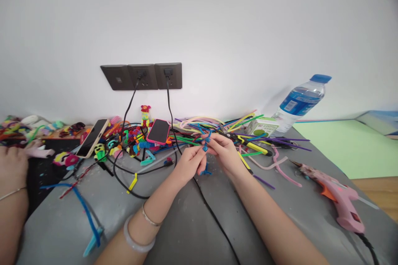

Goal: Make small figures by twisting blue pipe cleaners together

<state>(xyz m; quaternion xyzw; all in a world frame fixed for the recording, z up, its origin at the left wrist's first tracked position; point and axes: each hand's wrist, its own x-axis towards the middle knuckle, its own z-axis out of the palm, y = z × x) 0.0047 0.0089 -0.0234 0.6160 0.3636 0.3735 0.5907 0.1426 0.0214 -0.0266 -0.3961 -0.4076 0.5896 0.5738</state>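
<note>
My left hand (pixel 191 162) and my right hand (pixel 226 154) meet above the middle of the grey table. Their fingertips are pinched together on a small piece of blue pipe cleaner (pixel 205 169). Blue ends of it stick out above and below the fingers, while its middle is hidden by them. Just behind my hands lies a heap of loose coloured pipe cleaners (pixel 199 124). Beside my right hand are pliers with yellow-and-black handles (pixel 256 147).
A pink glue gun (pixel 338 203) lies at right. Behind stand a tilted water bottle (pixel 300 103) and a green-white box (pixel 263 126). Phones (pixel 159 131), finished pipe-cleaner figures (pixel 145 115) and black cables (pixel 214 215) spread left. Another person's hand (pixel 12 169) rests at far left.
</note>
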